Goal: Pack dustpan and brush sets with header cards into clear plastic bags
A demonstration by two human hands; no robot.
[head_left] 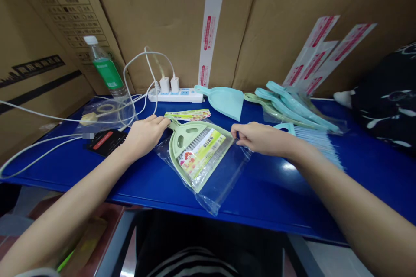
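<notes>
Mostly pale green dustpan set [193, 143]

A black-and-white striped cloth garment [191, 264] curves across the bottom centre of the frame, while the slender left forearm [87, 181] and right forearm [325, 175] are both bare and tapering in outline.

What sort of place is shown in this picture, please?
Probably a makeshift workspace in a storage area, though I am not certain: large cardboard boxes stand behind a blue table with a bagged green dustpan set on it.
</notes>
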